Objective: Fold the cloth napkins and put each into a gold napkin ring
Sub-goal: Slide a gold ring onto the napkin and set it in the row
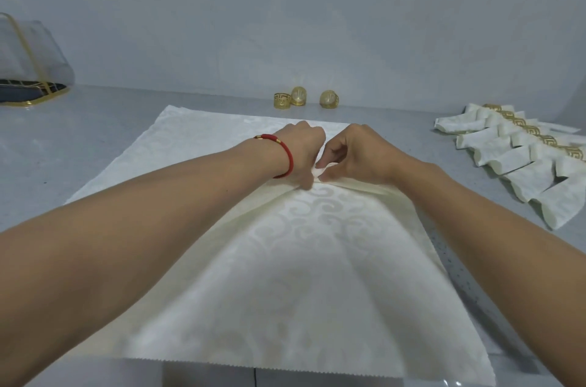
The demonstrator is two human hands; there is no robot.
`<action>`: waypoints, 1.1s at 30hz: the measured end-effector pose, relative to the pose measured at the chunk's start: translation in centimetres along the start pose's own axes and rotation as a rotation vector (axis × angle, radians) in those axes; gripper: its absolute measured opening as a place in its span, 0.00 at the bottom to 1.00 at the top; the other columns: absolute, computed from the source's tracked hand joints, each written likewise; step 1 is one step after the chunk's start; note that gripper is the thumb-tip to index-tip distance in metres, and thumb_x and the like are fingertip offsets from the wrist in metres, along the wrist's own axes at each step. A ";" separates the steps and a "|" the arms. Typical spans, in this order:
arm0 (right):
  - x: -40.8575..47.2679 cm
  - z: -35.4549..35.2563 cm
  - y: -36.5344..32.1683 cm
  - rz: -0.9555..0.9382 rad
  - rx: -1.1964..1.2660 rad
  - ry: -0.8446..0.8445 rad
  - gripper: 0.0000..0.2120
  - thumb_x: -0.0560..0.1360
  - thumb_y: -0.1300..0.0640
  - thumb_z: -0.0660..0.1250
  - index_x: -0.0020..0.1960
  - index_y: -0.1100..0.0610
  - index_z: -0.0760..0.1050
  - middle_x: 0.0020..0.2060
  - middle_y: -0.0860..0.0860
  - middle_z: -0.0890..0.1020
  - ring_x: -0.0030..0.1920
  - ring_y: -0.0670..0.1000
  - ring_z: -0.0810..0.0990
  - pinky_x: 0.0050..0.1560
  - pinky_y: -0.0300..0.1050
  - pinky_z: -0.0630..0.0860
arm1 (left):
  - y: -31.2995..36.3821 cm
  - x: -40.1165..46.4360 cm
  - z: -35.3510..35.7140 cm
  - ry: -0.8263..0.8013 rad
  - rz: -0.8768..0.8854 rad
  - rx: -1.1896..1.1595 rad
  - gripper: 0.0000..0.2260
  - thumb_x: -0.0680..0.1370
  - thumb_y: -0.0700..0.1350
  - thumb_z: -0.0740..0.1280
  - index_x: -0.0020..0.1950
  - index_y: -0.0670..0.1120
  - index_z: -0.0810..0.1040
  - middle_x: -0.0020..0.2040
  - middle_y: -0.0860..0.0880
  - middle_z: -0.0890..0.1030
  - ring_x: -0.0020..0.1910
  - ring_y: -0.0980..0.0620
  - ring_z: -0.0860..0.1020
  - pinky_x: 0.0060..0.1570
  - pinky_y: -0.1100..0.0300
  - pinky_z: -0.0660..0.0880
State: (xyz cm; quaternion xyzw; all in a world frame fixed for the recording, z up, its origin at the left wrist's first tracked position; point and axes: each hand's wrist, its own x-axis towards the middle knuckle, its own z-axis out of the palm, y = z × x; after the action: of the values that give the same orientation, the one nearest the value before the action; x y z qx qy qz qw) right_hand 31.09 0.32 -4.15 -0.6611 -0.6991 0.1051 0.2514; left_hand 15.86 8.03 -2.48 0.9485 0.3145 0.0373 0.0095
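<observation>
Cream damask napkin (304,259) spread flat over the middle of the grey tabletop (79,145), its pinked near hem hanging at the tabletop's near edge, its far hem short of the far edge. A fold gathered up across the cloth's middle, rising into a small ridge. Left hand (301,148), red cord bracelet (285,158) at the wrist, fingers curled and pinching that ridge of the napkin. Right hand (355,155) just beside it, fingertips touching the left's, thumb and forefinger curled and nipping the same fold. Both forearms stretched out over the cloth from the near edge.

Three gold napkin rings (305,98) standing loose along the far edge, behind the napkin, two close together and one a little to the right. Row of finished napkins (523,161), each folded and gathered in a gold ring, overlapping one another along the right edge, running from far to near. Clear-lidded stand with gold trim (31,69) at the far left corner.
</observation>
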 end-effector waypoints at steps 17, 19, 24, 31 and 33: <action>8.3 1.3 3.0 0.092 0.165 0.285 0.03 0.77 0.57 0.72 0.49 0.52 0.84 0.47 0.44 0.87 0.50 0.42 0.84 0.51 0.34 0.75 | -8.2 2.6 1.9 0.265 -0.321 -0.179 0.14 0.67 0.44 0.75 0.47 0.44 0.73 0.41 0.47 0.72 0.43 0.43 0.74 0.40 0.55 0.70; 11.5 1.3 5.4 0.224 0.056 0.405 0.06 0.79 0.57 0.69 0.53 0.54 0.83 0.50 0.49 0.86 0.53 0.50 0.83 0.55 0.39 0.76 | -9.9 3.0 3.3 0.368 -0.369 -0.239 0.13 0.67 0.43 0.73 0.46 0.43 0.73 0.42 0.46 0.77 0.44 0.43 0.75 0.40 0.55 0.69; 16.6 1.7 10.0 0.533 -0.181 0.385 0.16 0.80 0.53 0.66 0.67 0.51 0.76 0.64 0.55 0.79 0.63 0.59 0.77 0.65 0.57 0.74 | -10.8 2.7 5.4 0.513 -0.381 -0.300 0.12 0.67 0.43 0.72 0.42 0.47 0.69 0.41 0.50 0.78 0.42 0.46 0.74 0.40 0.57 0.63; 21.7 2.9 12.3 0.550 -0.321 0.076 0.23 0.83 0.39 0.57 0.77 0.36 0.64 0.81 0.61 0.46 0.80 0.68 0.49 0.76 0.68 0.50 | -11.1 2.8 6.1 0.576 -0.378 -0.208 0.10 0.66 0.42 0.70 0.41 0.44 0.70 0.38 0.47 0.77 0.39 0.43 0.75 0.40 0.52 0.69; 23.1 2.7 13.4 0.608 -0.330 0.068 0.22 0.82 0.36 0.55 0.76 0.35 0.65 0.79 0.61 0.55 0.77 0.68 0.57 0.74 0.67 0.53 | -11.4 3.6 6.2 0.595 -0.357 -0.187 0.10 0.66 0.42 0.70 0.40 0.44 0.69 0.37 0.47 0.76 0.38 0.43 0.74 0.40 0.51 0.70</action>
State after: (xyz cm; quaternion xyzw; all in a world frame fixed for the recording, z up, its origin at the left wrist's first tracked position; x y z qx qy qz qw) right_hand 41.48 24.81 -7.98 -0.8741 -0.4687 0.0385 0.1215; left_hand 12.36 19.37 -8.88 0.8212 0.4596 0.3381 0.0107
